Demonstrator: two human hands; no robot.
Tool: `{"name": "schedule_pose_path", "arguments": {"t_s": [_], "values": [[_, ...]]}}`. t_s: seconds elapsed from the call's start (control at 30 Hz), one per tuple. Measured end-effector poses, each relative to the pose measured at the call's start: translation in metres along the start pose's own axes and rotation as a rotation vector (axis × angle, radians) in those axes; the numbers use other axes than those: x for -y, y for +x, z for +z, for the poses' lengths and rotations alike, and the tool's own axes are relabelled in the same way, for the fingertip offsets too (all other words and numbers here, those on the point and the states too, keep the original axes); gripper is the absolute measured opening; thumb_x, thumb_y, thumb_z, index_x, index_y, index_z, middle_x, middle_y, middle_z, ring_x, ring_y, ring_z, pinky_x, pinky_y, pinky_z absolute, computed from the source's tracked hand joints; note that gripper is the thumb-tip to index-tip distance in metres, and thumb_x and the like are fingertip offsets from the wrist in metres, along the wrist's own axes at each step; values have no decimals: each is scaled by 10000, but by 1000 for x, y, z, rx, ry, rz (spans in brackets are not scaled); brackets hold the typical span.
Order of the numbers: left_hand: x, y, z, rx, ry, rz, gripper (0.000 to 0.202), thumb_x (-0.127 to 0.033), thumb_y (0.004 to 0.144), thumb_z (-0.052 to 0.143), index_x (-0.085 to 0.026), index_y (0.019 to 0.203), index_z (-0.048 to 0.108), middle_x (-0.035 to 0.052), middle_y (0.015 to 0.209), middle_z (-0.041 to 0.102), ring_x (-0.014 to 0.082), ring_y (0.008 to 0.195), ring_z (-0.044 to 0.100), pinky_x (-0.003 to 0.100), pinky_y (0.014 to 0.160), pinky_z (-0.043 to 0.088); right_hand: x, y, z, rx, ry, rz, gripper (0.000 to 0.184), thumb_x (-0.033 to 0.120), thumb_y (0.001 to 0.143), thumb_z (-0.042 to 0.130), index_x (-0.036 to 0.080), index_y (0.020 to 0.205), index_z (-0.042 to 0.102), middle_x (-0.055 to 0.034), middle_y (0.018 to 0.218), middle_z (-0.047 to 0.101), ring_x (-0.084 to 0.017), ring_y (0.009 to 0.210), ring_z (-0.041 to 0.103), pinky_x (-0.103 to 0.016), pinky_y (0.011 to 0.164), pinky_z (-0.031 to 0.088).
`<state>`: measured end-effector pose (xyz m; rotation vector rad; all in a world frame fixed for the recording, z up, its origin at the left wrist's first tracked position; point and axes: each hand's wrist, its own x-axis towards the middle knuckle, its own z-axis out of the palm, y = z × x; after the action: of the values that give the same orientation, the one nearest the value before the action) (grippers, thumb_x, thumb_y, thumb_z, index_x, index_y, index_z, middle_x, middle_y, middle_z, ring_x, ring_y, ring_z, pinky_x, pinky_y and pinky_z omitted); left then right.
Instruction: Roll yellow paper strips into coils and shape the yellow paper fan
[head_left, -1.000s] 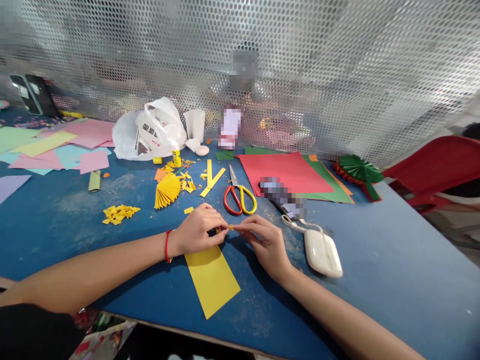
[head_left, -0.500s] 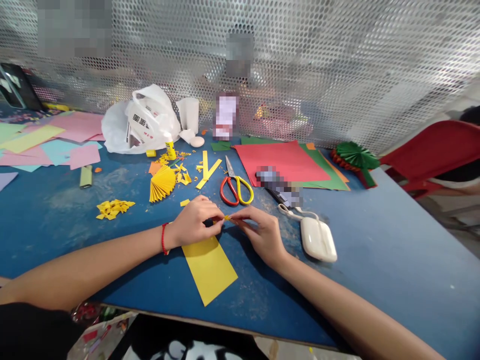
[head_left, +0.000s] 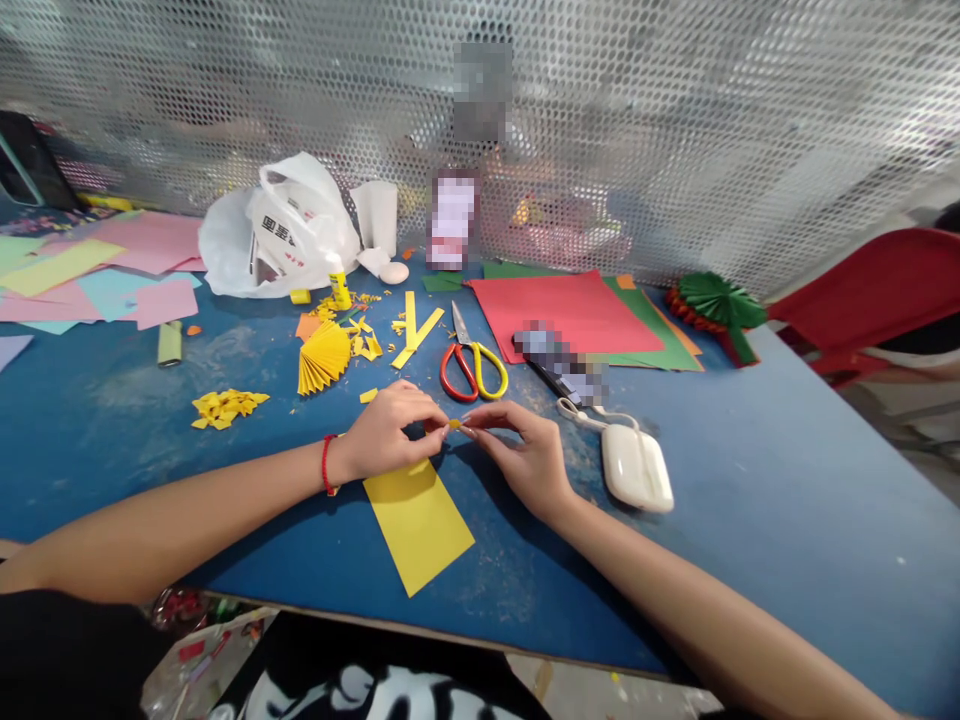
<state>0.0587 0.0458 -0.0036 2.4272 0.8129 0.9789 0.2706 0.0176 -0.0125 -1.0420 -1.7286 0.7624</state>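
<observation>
Between my fingertips is a small folded piece of yellow paper [head_left: 454, 425]. My left hand [head_left: 394, 430] pinches its left side, and my right hand [head_left: 525, 455] pinches the right side. Beneath my left hand lies a flat yellow paper sheet [head_left: 421, 530], its upper end partly covered. Just beyond my hands are scissors [head_left: 474, 365] with one red and one yellow handle, blades pointing away. Farther left stand a pleated yellow paper fan [head_left: 324, 358] and a pile of small folded yellow pieces [head_left: 227, 408]. Two yellow strips [head_left: 411, 335] lie crossed near the scissors.
A white power bank [head_left: 637, 468] with a cable sits right of my hands, near a phone [head_left: 559, 365]. Red paper [head_left: 566, 315] lies over green sheets. A plastic bag [head_left: 281, 235], glue stick [head_left: 340, 288] and pastel sheets [head_left: 161, 245] are at the back left. Perforated metal [head_left: 337, 90] borders the table.
My hands stay pinched on the small yellow piece, with only slight finger shifts. The whole view has shifted slightly, so the table things appear a little higher.
</observation>
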Motion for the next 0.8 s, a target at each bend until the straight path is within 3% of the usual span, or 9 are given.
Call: {"name": "schedule_pose_path", "arguments": {"t_s": [0.8], "values": [[-1, 0, 0, 13, 46, 12, 169, -244, 909, 573, -180, 792, 676, -2, 728, 701, 139, 684, 640, 331, 813, 426, 6, -2, 2, -23, 35, -12, 62, 216, 848, 739, 214, 890, 692, -10, 834, 760, -150, 751, 727, -277, 747, 608]]}}
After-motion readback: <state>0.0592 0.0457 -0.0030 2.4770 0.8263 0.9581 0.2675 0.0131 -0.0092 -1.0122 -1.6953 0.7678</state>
